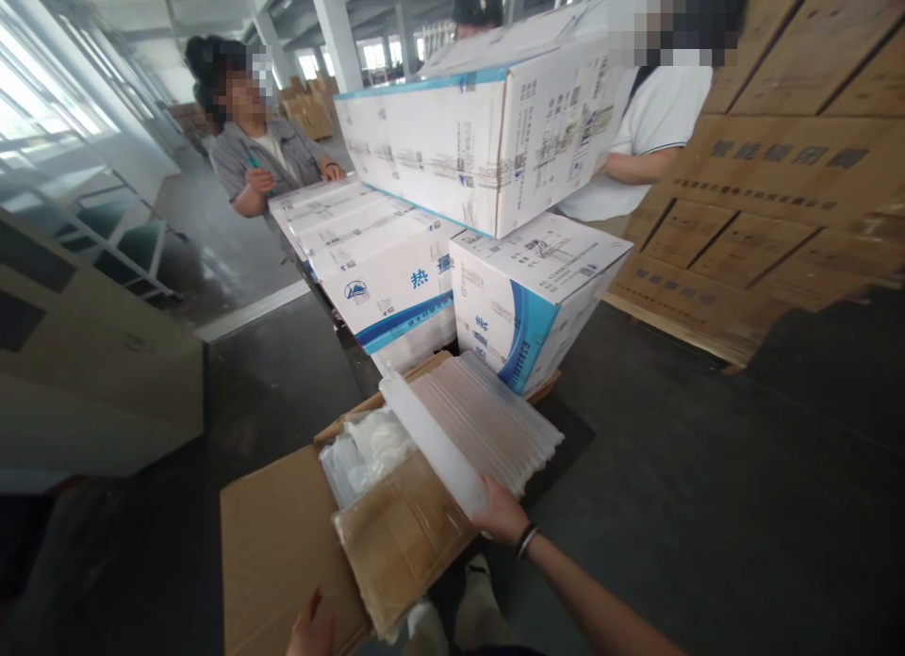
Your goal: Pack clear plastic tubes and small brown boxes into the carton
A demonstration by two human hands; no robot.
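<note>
- Left white box [396, 260]: blue 热 on its side, with a second blue character, apparently 量, near the edge; a blue peaked logo sits to their left.
- Right white box [487, 303]: blue characters and white lettering on a blue band, too small to read.
- Top white box [424, 138]: black print, illegible.
- Brown carton [764, 171]: large characters, seemingly 智能锁闭阀, above a blurred smaller line.

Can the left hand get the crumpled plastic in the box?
Probably yes: the crumpled plastic looks uncovered from above, and the left hand could pass over the cardboard flap.
</note>
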